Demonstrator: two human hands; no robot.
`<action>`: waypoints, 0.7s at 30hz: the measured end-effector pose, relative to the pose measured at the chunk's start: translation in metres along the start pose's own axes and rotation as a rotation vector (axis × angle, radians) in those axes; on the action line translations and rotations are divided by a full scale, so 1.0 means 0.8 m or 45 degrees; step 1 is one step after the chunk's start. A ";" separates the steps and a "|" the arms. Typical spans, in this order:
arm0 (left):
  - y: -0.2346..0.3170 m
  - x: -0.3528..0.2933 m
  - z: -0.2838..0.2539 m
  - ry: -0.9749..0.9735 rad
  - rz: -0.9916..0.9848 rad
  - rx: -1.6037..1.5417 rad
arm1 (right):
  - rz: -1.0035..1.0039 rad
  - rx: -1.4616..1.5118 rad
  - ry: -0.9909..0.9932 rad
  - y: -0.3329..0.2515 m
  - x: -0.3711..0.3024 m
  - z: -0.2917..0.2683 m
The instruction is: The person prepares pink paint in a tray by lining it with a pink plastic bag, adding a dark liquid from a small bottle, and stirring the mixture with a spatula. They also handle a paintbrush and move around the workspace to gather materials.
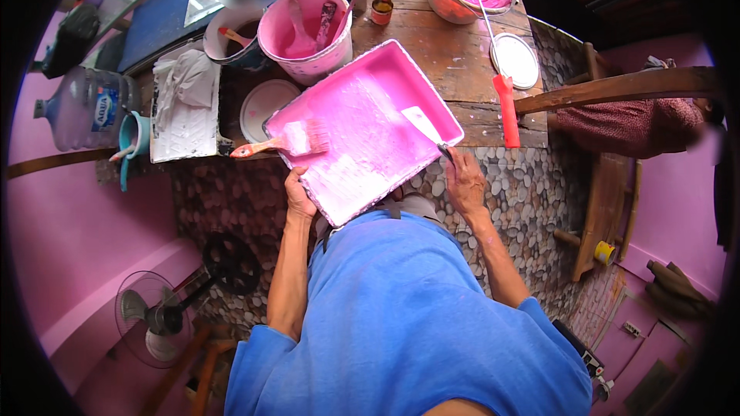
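Note:
My left hand [300,194] is closed round the near left edge of a pink-coated paint tray [378,112], which sits tilted at the table's front edge. Across the tray's left rim lies a paintbrush [297,140] with a red-orange handle and pinkish bristles, just above that hand. In my right hand [465,183] is a putty knife [422,125]; its pale, flat blade is over the tray's right side, and the fingers wrap its dark handle. Behind the tray stands a paint bucket [312,69], pink inside, with brushes in it.
Left of the bucket are a smaller pot [239,56], a round lid [268,102] and a white tray [185,156] bearing a rag. A red-handled rod [506,112] leans from a basin [439,0] past another lid [515,62]. A person [632,122] is at right; a fan [154,316] stands lower left.

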State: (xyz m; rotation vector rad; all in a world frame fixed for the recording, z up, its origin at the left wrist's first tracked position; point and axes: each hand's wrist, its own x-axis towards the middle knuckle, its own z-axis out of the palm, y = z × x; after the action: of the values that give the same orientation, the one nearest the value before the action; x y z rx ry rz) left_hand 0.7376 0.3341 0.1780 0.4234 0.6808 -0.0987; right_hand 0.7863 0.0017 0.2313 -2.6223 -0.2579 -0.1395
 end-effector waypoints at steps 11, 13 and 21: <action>0.013 0.000 0.001 0.105 0.039 0.157 | -0.177 -0.165 0.010 0.036 0.012 -0.047; 0.021 0.000 -0.004 0.129 0.051 0.196 | -0.202 -0.179 0.011 0.041 0.014 -0.052; 0.042 -0.005 0.001 0.151 0.017 0.247 | -0.307 -0.276 -0.037 0.064 0.016 -0.057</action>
State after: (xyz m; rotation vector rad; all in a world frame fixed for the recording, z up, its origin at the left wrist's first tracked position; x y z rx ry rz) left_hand 0.7423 0.3638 0.1930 0.6240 0.7886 -0.1288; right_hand 0.8074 -0.0623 0.2493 -2.8000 -0.5997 -0.2224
